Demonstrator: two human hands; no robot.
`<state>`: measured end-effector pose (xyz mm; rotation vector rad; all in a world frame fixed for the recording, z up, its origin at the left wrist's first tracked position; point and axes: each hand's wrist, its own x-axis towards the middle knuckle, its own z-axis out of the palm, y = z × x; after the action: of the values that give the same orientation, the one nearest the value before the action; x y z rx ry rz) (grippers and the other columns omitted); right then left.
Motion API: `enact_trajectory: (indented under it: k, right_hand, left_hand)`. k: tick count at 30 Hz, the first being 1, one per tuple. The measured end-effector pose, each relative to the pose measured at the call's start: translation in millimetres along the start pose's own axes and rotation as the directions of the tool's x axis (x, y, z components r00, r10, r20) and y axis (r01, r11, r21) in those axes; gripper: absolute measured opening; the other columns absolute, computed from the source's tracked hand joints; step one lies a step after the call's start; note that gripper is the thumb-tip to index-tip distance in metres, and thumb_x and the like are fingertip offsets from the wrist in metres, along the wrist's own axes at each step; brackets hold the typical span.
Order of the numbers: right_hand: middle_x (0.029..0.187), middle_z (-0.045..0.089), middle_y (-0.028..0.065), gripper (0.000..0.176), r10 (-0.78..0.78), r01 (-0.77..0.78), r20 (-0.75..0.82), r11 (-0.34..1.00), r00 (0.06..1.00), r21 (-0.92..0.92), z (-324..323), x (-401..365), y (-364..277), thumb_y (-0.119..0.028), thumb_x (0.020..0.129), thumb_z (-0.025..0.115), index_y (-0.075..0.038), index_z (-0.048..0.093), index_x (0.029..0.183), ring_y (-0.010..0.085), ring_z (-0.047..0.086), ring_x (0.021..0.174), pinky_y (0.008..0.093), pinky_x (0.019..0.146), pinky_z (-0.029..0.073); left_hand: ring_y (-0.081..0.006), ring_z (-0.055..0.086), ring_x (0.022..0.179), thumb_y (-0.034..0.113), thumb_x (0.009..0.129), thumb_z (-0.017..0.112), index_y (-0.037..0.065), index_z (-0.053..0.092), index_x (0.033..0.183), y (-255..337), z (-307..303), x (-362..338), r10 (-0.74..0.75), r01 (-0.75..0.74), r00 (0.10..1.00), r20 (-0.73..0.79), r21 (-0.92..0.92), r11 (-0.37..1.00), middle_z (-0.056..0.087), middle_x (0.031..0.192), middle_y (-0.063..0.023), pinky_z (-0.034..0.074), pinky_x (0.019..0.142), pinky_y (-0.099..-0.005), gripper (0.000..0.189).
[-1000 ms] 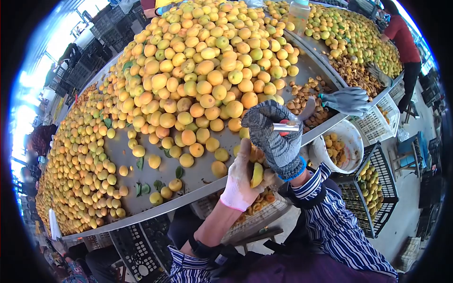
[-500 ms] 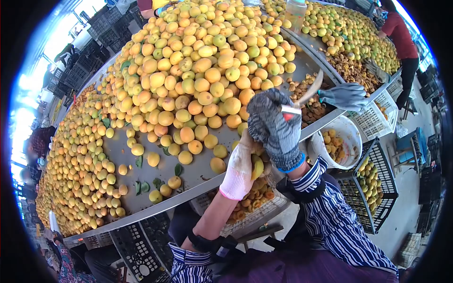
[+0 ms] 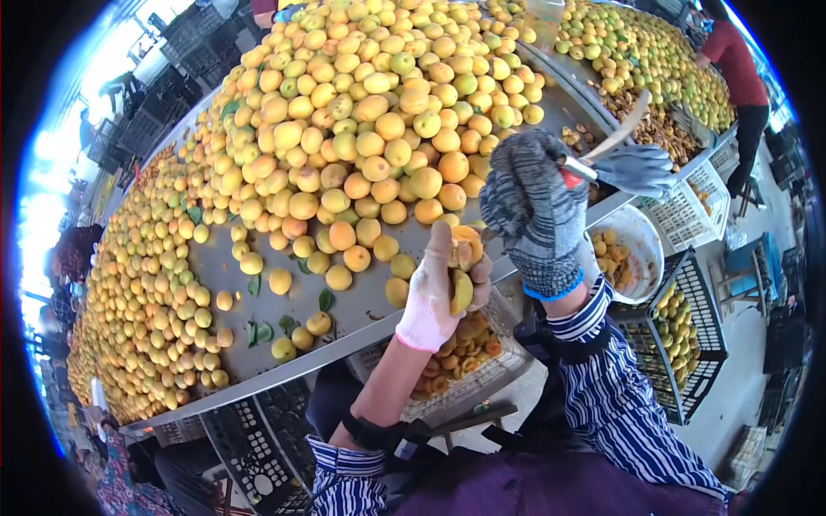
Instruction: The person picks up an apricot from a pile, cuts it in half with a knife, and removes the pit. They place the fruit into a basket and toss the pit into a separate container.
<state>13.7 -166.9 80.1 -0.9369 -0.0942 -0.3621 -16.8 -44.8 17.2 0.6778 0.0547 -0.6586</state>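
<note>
My left hand [image 3: 433, 297], in a white and pink glove, is closed around a cut apricot [image 3: 465, 248] whose orange flesh shows. A yellow-green apricot piece [image 3: 462, 293] also sits in its fingers. My right hand [image 3: 538, 206], in a grey knitted glove with a blue cuff, is a fist round a curved knife [image 3: 626, 126]. The knife points up and right, away from the left hand; most of its handle is hidden. Below both hands, a white basket [image 3: 490, 389] holds apricot halves. A heap of whole apricots [image 3: 370, 129] covers much of the metal table [image 3: 361, 322].
A grey glove [image 3: 637, 169] lies at the table edge. To the right stand a white bucket [image 3: 647, 262] with cut fruit and a black crate [image 3: 707, 322] of green-yellow fruit. A person in a red top [image 3: 734, 64] stands at the far right.
My right hand has moved right and up with the knife, away from the left hand. The left hand has turned slightly, and the cut apricot in it now shows.
</note>
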Motion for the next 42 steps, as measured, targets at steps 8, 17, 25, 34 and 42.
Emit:
enact_trajectory:
  k: [8, 17, 25, 34, 42]
  right_hand:
    - [0.067, 0.057, 0.0018, 0.018, 0.046, -0.046, -0.037, 0.999, 0.998, 0.004, -7, -2, 4, -0.020, 0.086, 0.063, -0.004, 0.059, 0.093, 0.0043, 0.041, 0.041, 0.0203, 0.036, 0.033]
    - [0.074, 0.061, 0.0055, 0.023, 0.097, -0.097, 0.000, 0.992, 0.995, 0.077, -2, -9, 10, -0.020, 0.084, 0.066, -0.003, 0.058, 0.096, 0.0073, 0.052, 0.050, 0.0192, 0.041, 0.040]
    - [0.079, 0.064, 0.0071, 0.026, 0.092, -0.075, 0.123, 0.988, 0.988, -0.137, -5, -13, 16, -0.022, 0.083, 0.067, -0.003, 0.059, 0.099, 0.0085, 0.054, 0.051, 0.0205, 0.042, 0.040]
    - [0.051, 0.045, -0.0040, 0.017, 0.428, -0.454, 0.152, 0.837, 0.891, 0.305, -18, 10, 13, -0.023, 0.088, 0.058, -0.006, 0.057, 0.086, 0.0069, 0.041, 0.037, 0.0204, 0.036, 0.031]
    - [0.044, 0.035, -0.0090, 0.021, 0.584, -0.576, 0.102, 0.732, 0.806, 0.363, -29, 18, 17, -0.023, 0.090, 0.053, -0.009, 0.052, 0.074, 0.0061, 0.031, 0.029, 0.0229, 0.029, 0.027]
  left_hand:
    - [-0.0129, 0.042, 0.053, 0.058, 0.091, 0.038, 0.005, 0.049, 0.095, -6, 7, -5, -0.022, 0.026, 0.998, -0.052, 0.072, 0.997, 0.048, 0.070, -0.0055, 0.033, 0.047, -0.0240, 0.055]
    - [-0.0128, 0.045, 0.054, 0.055, 0.092, 0.037, 0.004, 0.049, 0.095, -6, 11, -10, 0.050, -0.021, 0.987, -0.150, 0.189, 0.982, 0.049, 0.070, -0.0060, 0.036, 0.049, -0.0230, 0.053]
    - [-0.0117, 0.053, 0.072, 0.045, 0.093, 0.046, -0.001, 0.051, 0.114, -8, 8, -12, 0.389, -0.325, 0.916, 0.093, 0.739, 0.590, 0.054, 0.085, -0.0057, 0.046, 0.064, -0.0247, 0.051]
    - [-0.0096, 0.044, 0.049, 0.051, 0.093, 0.039, 0.006, 0.045, 0.092, -18, -14, 3, 0.299, -0.261, 0.954, 0.033, 0.585, 0.768, 0.045, 0.062, -0.0009, 0.033, 0.045, -0.0222, 0.045]
    - [-0.0152, 0.050, 0.106, 0.036, 0.095, 0.045, -0.007, 0.044, 0.124, -20, -5, -8, 0.514, -0.503, 0.805, 0.296, 0.800, 0.328, 0.055, 0.112, -0.0106, 0.038, 0.093, -0.0259, 0.051]
